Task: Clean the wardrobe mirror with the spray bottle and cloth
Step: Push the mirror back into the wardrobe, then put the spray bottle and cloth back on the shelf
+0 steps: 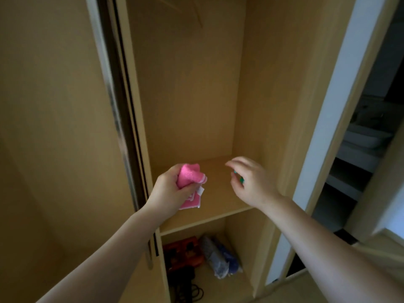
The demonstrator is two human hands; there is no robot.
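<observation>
Nearest, two bare forearms reach forward into an open wardrobe. The left hand (168,189) is clenched round a bunched pink cloth (190,174), whose ends stick out above and below the fist. To its right and apart from it, the right hand (253,182) curls over something small, of which only green bits show under the fingers. I take it for the spray bottle (241,181), gripped with the forefinger stretched out on top, though most of it is hidden. Both hands hover above a bare wooden shelf (218,206). Below that shelf lie an orange item (183,252) and a blue bundle in clear wrap (220,256). At the left stands the metal-edged sliding door (118,119), seen edge-on and blurred. No mirror face shows plainly (it may be on that door's far side), and no spray or streaks are visible. So both tools are in hand, but neither spraying nor wiping of glass is under way here. Whether the mirror is already cleaned cannot be told.
</observation>
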